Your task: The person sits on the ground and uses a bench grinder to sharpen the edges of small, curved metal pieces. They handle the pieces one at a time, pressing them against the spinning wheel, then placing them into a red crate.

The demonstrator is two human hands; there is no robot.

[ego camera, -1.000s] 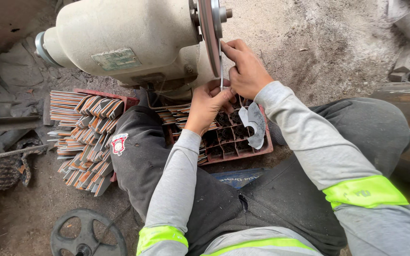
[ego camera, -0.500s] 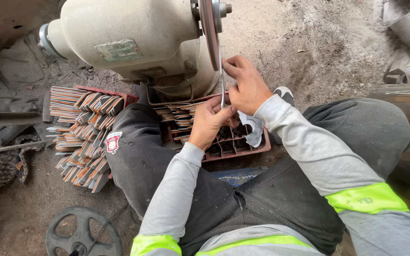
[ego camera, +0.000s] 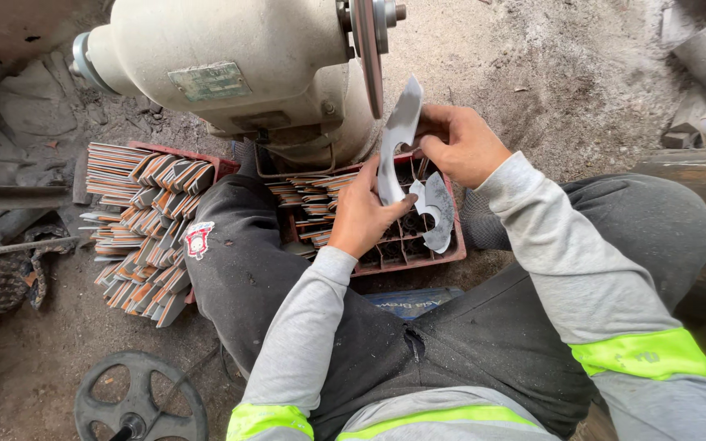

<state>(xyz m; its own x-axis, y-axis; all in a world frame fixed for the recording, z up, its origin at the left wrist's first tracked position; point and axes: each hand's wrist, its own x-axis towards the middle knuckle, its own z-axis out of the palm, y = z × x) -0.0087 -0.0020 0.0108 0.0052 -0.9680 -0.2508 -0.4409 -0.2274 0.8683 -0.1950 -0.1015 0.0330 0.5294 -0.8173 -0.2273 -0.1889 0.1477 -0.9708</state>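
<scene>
- A cream-coloured bench grinder point(ego camera: 222, 73) is seen at the top of the view, with its thin grinding wheel point(ego camera: 367, 49) turned edge-on at its right end.
- The dusty ground point(ego camera: 549, 73) is spread around the seated person, whose dark trousers and grey sleeves with yellow-green bands fill the lower part of the view.
- A red crate point(ego camera: 443, 257) with square compartments is set between the knees, just below the grinder; stacked metal pieces are packed into its left side.
- A second pile of flat metal blanks point(ego camera: 145, 229) is heaped to the left of the left knee, partly in another red tray.
- A black spoked wheel point(ego camera: 136, 400) is laid on the ground at the lower left.
- A flat, curved metal blade point(ego camera: 399, 135) is held upright just right of the grinding wheel, above the crate; whether it touches the wheel cannot be told.
- The right hand point(ego camera: 461, 145) is closed around the blade's upper part.
- The left hand point(ego camera: 365, 214) is closed on the blade's lower end, thumb pressed against it.
- Another curved blade point(ego camera: 436, 211) is rested on the crate's rim, just beside the left hand.
</scene>
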